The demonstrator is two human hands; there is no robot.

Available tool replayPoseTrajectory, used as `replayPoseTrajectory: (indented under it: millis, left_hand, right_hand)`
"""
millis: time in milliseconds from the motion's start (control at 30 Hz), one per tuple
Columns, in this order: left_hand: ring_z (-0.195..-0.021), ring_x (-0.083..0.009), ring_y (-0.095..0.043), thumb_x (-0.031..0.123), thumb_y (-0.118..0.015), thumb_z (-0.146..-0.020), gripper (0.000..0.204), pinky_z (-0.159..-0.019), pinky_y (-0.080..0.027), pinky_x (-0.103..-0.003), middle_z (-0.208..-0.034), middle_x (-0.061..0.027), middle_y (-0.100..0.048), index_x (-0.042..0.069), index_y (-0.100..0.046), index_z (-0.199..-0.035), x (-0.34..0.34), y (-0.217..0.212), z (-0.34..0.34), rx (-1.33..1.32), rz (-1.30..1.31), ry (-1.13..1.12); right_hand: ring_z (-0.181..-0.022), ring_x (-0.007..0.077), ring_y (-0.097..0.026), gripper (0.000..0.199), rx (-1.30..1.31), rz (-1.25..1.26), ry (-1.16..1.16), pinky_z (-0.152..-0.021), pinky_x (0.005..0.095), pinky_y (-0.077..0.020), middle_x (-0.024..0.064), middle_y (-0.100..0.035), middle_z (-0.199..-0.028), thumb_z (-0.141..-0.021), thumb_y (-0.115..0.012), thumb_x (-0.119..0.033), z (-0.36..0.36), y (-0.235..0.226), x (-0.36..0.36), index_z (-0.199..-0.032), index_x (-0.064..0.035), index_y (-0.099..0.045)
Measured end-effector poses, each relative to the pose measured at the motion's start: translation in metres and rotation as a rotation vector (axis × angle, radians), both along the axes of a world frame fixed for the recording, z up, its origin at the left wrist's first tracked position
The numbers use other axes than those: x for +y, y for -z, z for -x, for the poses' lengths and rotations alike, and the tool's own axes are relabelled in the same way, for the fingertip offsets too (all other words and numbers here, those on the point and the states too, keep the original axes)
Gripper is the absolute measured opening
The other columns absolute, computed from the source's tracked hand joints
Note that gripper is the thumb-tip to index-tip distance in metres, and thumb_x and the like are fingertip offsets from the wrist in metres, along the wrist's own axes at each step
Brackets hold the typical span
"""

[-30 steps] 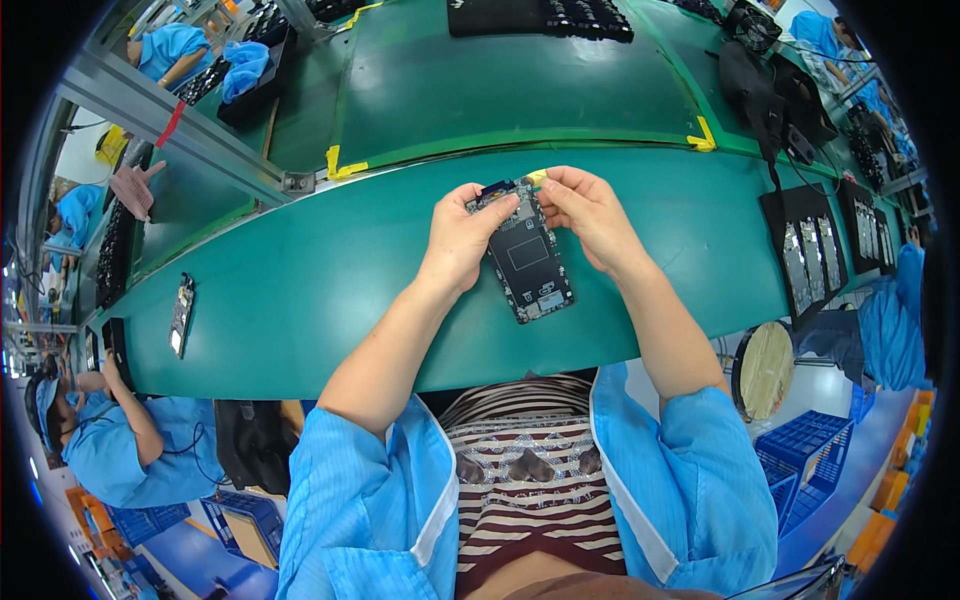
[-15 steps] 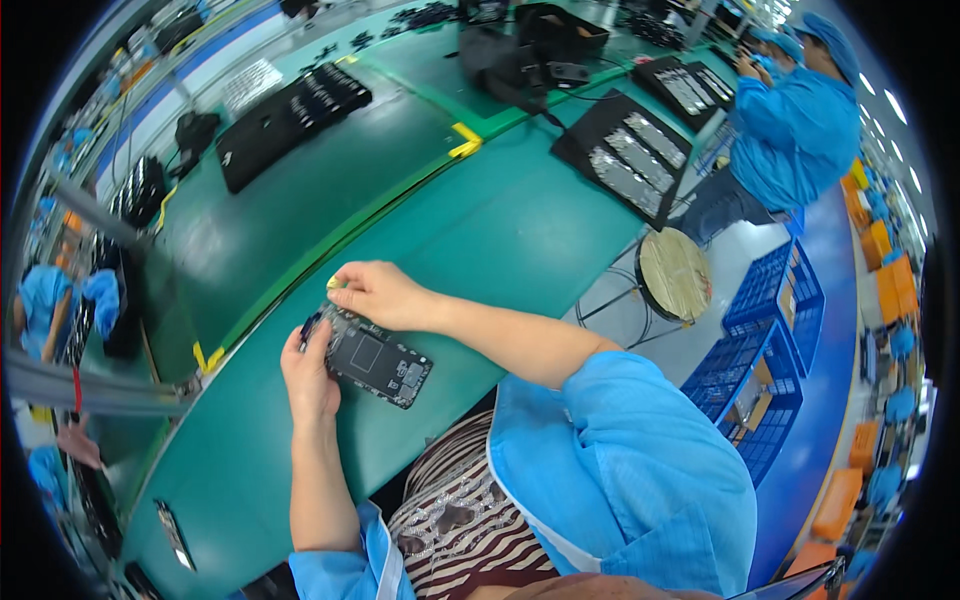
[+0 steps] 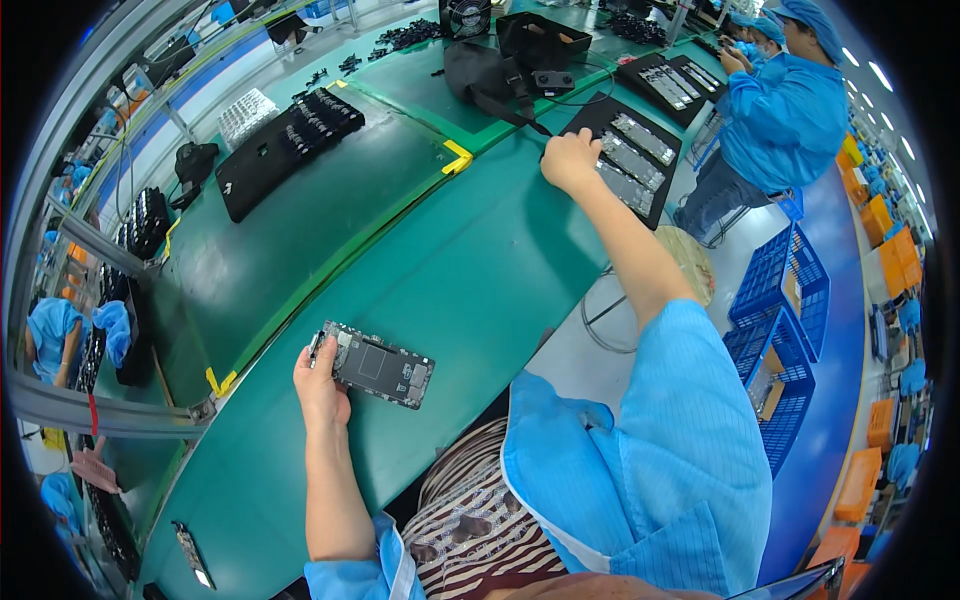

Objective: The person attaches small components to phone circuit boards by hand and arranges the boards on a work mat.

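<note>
At the far left a blue-clad co-worker (image 3: 52,335) sits by a grey rail (image 3: 90,415); a small dark part (image 3: 190,553) lies alone on the green bench (image 3: 470,270) near its lower left end.

The left hand (image 3: 320,385) is closed on the left end of a phone frame (image 3: 378,363) — thumb on top, fingers underneath — and holds it tilted just above the bench's near edge, its open inside facing up, with a dark rectangle in the middle and small parts around it. The forearm comes up from a blue sleeve (image 3: 360,575) at the lower edge.

Behind, across a raised green strip with yellow corner marks (image 3: 457,156), a long black tray (image 3: 290,150) of small dark parts lies on the far surface, with a clear blister tray (image 3: 246,116) beside it. Farther right stand a black bag (image 3: 490,75) and a black box (image 3: 542,38).

The right hand (image 3: 570,160) is stretched far out — its fingers curled at the near left corner of a black mat (image 3: 590,120) that carries several silvery frames (image 3: 630,160) in rows. Whether it grips anything, I cannot tell; the fingertips are hidden.

Below the arm a round stool (image 3: 695,262) shows. Right of it are blue crates (image 3: 775,300) on the blue floor, and another person in blue (image 3: 785,110) works at the bench's far end. Orange crates (image 3: 880,230) line the right rim.
</note>
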State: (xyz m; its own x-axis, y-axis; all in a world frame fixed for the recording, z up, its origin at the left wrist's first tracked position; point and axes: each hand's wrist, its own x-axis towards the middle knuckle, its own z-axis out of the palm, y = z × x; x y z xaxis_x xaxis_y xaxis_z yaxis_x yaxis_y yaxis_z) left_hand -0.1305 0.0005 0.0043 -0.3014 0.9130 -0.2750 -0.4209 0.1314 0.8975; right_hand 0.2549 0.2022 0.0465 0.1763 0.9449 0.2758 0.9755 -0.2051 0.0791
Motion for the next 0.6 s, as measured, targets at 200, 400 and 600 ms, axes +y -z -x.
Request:
replayPoseTrajectory:
  millis: [200,400,600]
  left_hand:
    - [-0.071,-0.0110,-0.059,0.012,-0.067,-0.082,0.016,-0.062,-0.048,-0.026,-0.082,-0.0017,-0.062,0.005,-0.056,-0.092,0.000,-0.002,-0.001,0.013,-0.011,0.025]
    - [-0.072,-0.0108,-0.059,0.011,-0.066,-0.082,0.015,-0.063,-0.047,-0.025,-0.082,-0.0020,-0.062,0.005,-0.056,-0.091,-0.003,0.001,0.003,0.007,-0.012,0.006]
    - [-0.072,-0.0107,-0.058,0.011,-0.066,-0.083,0.013,-0.065,-0.046,-0.025,-0.083,-0.0026,-0.062,0.005,-0.057,-0.090,-0.002,-0.003,0.000,-0.014,0.001,0.008]
  right_hand:
    - [-0.100,0.0364,-0.057,0.021,0.425,0.163,-0.151,-0.081,0.0501,-0.0440,0.0165,-0.062,-0.106,-0.075,-0.056,-0.013,0.011,0.025,0.063,-0.090,-0.0040,-0.068]
    - [-0.097,0.0242,-0.058,0.055,2.011,-0.004,-0.607,-0.080,0.0349,-0.0480,0.0125,-0.049,-0.128,-0.078,-0.064,-0.015,0.064,0.001,0.087,-0.128,-0.0049,-0.044]
    - [-0.099,0.0389,-0.055,0.065,0.666,-0.018,-0.552,-0.082,0.0457,-0.0437,0.0234,-0.057,-0.107,-0.077,-0.060,-0.015,0.066,0.012,0.046,-0.135,-0.0067,-0.031]
